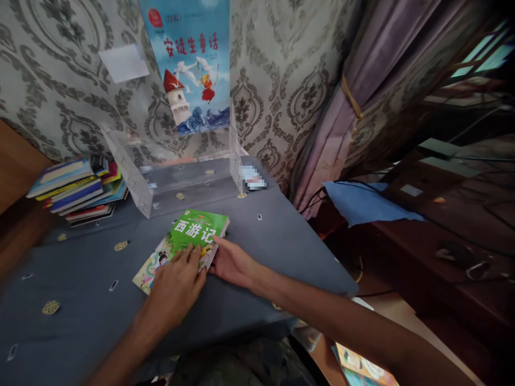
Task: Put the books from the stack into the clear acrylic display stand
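Observation:
A green paperback book (200, 219) with white Chinese characters and cartoon figures on its cover lies tilted on the cloth-covered table (257, 241). My right hand (233, 262) grips its right edge, thumb on the cover and the other fingers mostly hidden below. Across the lower part of the cover rests my left hand (179, 281), its fingers stretched out flat and its thumb by the near edge. Just behind the book stands a clear acrylic holder (132, 177). A blue picture book (201, 64) with a red-roofed tower on its cover stands upright behind the holder.
At the left, several books (80, 187) form an uneven stack. A tied curtain (333, 123) hangs at the right of the patterned wall. Beyond the table's right edge are a dark desk (434, 257), a blue cloth (362, 203) and cables. More books (362, 364) lie low at the bottom right.

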